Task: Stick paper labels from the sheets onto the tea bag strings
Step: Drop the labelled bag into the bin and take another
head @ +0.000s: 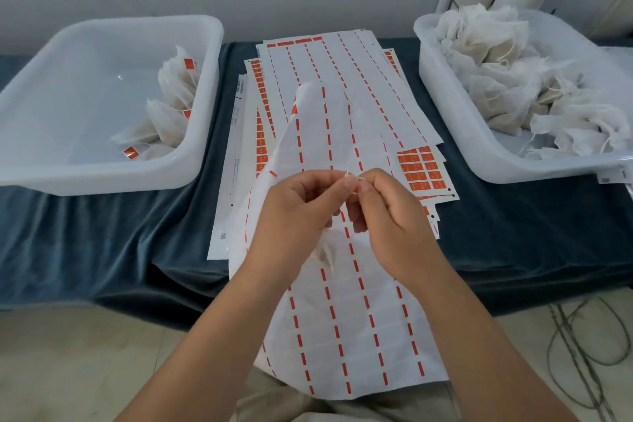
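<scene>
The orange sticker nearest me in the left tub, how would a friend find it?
Find the white tub left of the blue cloth. Tea bags lie along its right wall. At their near end the orange label lies on the tub floor; the other two labels sit farther back among the bags.

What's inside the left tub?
A few tea bags with orange labels, piled against the right wall of the tub. They overlap, so their count and anything beneath them is hidden.
</scene>
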{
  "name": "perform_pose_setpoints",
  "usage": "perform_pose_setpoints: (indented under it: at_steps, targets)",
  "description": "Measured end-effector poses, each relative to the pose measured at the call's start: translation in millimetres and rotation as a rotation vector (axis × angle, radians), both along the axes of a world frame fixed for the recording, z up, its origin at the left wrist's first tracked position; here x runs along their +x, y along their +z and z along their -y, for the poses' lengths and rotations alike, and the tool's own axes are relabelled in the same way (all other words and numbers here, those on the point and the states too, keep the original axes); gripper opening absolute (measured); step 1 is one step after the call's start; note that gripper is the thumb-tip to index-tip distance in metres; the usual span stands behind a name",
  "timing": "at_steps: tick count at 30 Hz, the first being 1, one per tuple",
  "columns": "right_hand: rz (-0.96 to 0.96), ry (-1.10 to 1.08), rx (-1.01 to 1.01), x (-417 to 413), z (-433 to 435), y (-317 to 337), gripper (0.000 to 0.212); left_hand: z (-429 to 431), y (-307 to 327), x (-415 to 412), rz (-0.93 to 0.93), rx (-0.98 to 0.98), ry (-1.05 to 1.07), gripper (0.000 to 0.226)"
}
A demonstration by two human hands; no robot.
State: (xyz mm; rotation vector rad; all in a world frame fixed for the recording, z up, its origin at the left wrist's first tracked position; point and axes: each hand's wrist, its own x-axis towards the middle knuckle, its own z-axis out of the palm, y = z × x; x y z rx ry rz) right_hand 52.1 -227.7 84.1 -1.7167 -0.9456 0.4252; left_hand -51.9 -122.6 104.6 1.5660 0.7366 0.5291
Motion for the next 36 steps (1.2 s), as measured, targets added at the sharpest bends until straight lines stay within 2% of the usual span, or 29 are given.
perform_pose_setpoints:
  at_steps: [3, 8, 15, 19, 22, 25, 30, 36]
  targets:
    - [-0.006, -0.033, 0.056, -4.4, -2.4, 3.0, 0.024, -5.3, 4.2, -5.2, -0.011, 0.053, -0.017, 0.014]
    - [-0.091, -0.065, 0.094, -7.4, -5.2, 1.3, 0.027, -29.5, 25.9, -18.1, 0.138, 0.034, 0.2, 0.021]
    - [-0.127, -0.022, 0.013, -7.2, -0.2, -14.8, 0.031, -139.9, 89.4, -32.8, 0.243, 0.147, 0.451, 0.021]
    - [-0.127, 0.0, -0.03, -7.6, -0.1, -19.4, 0.03, -221.3, 87.9, -19.8, 0.03, 0.174, 0.522, 0.024]
    - [-0.129, 0.005, -0.056, -4.9, 0.5, -23.2, 0.032, -258.8, 67.1, -5.7, -0.191, 0.114, 0.453, 0.024]
    - [-0.135, 0.007, -0.075, -2.1, 2.0, -25.2, 0.038, -273.4, 42.7, 5.0, -0.275, 0.029, 0.369, 0.025]
    - [-0.118, 0.003, -0.106, 5.1, 7.8, -27.1, 0.038, -280.4, 22.9, -0.9, -0.425, 0.346, 0.422, 0.014]
    - [-0.033, -0.022, -0.135, 19.1, 13.4, -11.3, 0.021, -288.6, 19.6, -1.9, -0.522, 0.451, 0.444, 0.03]
